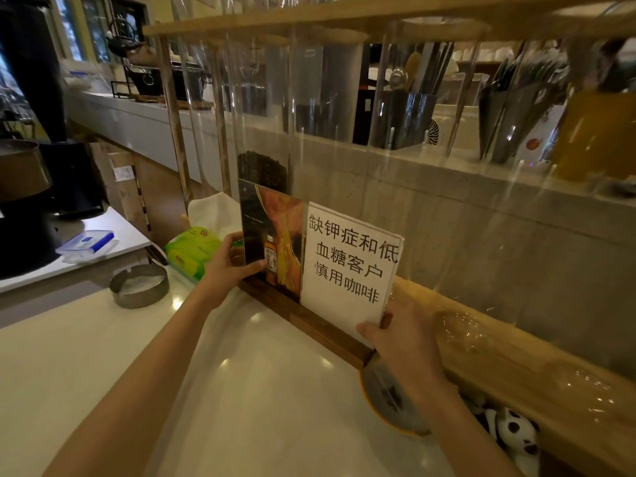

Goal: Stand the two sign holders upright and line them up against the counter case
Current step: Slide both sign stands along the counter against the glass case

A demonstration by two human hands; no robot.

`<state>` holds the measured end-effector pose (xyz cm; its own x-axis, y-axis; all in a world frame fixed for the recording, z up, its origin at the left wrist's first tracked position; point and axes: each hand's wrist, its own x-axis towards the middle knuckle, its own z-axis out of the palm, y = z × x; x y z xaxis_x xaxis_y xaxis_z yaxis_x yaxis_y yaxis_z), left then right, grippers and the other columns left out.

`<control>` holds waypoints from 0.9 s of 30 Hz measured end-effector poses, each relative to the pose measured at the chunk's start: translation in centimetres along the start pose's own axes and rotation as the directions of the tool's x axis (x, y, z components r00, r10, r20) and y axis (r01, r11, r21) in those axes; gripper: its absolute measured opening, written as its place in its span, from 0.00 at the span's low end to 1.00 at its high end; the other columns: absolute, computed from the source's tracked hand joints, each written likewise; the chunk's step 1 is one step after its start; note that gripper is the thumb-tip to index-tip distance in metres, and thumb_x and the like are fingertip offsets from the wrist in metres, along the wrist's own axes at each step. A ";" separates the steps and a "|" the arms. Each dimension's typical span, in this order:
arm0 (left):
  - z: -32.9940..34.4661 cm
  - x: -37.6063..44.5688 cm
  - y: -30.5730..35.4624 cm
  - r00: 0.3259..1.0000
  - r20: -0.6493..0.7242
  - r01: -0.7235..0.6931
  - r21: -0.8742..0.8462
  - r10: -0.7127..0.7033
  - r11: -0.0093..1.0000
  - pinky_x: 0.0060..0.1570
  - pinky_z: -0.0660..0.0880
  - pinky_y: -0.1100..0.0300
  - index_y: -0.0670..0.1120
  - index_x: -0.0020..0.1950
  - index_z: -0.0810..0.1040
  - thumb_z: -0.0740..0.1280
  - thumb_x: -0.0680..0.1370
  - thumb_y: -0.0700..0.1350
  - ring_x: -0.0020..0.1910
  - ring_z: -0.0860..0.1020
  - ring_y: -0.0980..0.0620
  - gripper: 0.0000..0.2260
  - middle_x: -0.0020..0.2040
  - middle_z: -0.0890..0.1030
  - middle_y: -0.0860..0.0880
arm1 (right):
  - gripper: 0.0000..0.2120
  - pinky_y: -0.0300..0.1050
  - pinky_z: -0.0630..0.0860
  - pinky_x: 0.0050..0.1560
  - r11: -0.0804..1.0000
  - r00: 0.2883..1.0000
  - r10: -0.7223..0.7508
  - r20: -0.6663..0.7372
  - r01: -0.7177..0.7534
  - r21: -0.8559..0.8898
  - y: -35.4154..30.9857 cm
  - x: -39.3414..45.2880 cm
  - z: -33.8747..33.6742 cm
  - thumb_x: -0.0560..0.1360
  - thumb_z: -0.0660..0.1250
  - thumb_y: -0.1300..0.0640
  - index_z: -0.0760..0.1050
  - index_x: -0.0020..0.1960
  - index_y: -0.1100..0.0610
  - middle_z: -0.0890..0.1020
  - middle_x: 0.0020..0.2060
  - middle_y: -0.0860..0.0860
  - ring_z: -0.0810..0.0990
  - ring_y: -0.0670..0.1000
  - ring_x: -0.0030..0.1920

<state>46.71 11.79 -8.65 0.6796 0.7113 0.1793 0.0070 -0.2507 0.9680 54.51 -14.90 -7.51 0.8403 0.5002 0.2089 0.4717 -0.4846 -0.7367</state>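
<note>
Two sign holders stand upright side by side on dark wooden bases, close to the clear counter case (447,208). The left sign holder (275,235) shows a dark and orange bottle advert; my left hand (227,266) grips its left edge, thumb on the front. The right sign holder (347,266) carries a white sheet with black Chinese characters; my right hand (402,339) holds its lower right corner. Their bases (309,321) run in one line along the case's wooden bottom rail (516,366).
A round metal ashtray (139,285) and a green tissue pack (192,251) sit left of the signs on the pale counter (241,390). An orange-rimmed dish (389,397) and a black-and-white plush toy (516,435) lie under my right wrist. A blue-lidded box (86,246) rests on a lower side table.
</note>
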 end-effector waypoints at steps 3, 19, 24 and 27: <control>0.3 -0.1 0.2 1.000 -0.013 0.001 0.026 -0.001 1.000 0.45 0.75 0.62 0.48 0.65 0.64 0.71 0.69 0.41 0.58 0.74 0.46 0.27 0.52 0.76 0.51 | 0.22 0.40 0.78 0.47 0.999 0.999 -0.037 0.012 0.037 -0.028 -0.2 0.0 -0.3 0.71 0.69 0.59 0.71 0.64 0.56 0.76 0.64 0.53 0.77 0.55 0.61; 4.3 -7.0 0.4 0.995 0.080 -0.011 0.649 -0.053 0.761 0.63 0.67 0.56 0.46 0.67 0.66 0.67 0.71 0.51 0.63 0.69 0.46 0.26 0.68 0.67 0.43 | 0.19 0.47 0.78 0.46 0.903 0.941 -0.315 0.123 0.337 -0.266 -10.9 4.0 -6.9 0.71 0.68 0.53 0.73 0.62 0.54 0.81 0.54 0.54 0.80 0.51 0.49; 5.0 -8.0 0.9 0.996 0.084 -0.059 0.673 0.003 0.738 0.56 0.70 0.58 0.45 0.61 0.74 0.67 0.71 0.49 0.58 0.73 0.44 0.19 0.63 0.71 0.41 | 0.09 0.48 0.81 0.40 0.885 0.924 -0.355 0.140 0.381 -0.267 -10.9 4.2 -6.2 0.73 0.66 0.59 0.78 0.52 0.60 0.83 0.49 0.58 0.83 0.55 0.44; 5.6 -8.5 1.3 0.994 0.091 -0.111 0.732 0.065 0.673 0.55 0.70 0.58 0.48 0.61 0.75 0.65 0.73 0.49 0.59 0.73 0.46 0.17 0.63 0.73 0.43 | 0.09 0.54 0.82 0.43 0.882 0.920 -0.365 0.144 0.391 -0.264 -11.0 4.3 -6.2 0.73 0.66 0.59 0.79 0.51 0.61 0.84 0.48 0.59 0.83 0.57 0.44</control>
<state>45.02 1.72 -9.94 0.7428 0.6306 0.2251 0.4657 -0.7282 0.5029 54.61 -11.84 5.42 0.5623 0.7405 0.3680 0.8150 -0.4212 -0.3979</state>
